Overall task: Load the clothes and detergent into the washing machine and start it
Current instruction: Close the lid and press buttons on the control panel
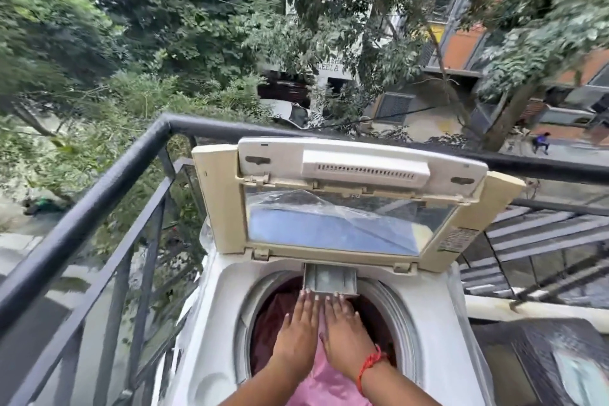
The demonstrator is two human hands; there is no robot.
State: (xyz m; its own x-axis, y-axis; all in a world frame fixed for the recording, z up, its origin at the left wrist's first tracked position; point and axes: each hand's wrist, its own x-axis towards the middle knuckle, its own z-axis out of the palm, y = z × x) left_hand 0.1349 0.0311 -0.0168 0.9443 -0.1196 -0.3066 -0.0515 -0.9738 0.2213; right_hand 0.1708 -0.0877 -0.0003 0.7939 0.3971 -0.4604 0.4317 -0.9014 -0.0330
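A white top-loading washing machine (217,323) stands on a balcony with its lid (346,208) raised upright. Dark red clothes (280,313) fill the round drum, and pink cloth (323,379) lies nearer to me. A grey detergent drawer (329,278) juts out at the drum's far rim. My left hand (298,330) and my right hand (344,333) lie flat side by side over the drum, fingers stretched, fingertips touching the drawer's front edge. A red thread circles my right wrist.
A black metal railing (99,194) runs along the left and behind the machine, with trees, buildings and a street far below. A dark covered object (540,359) sits to the right of the machine. Clear plastic wrap hangs off the machine's sides.
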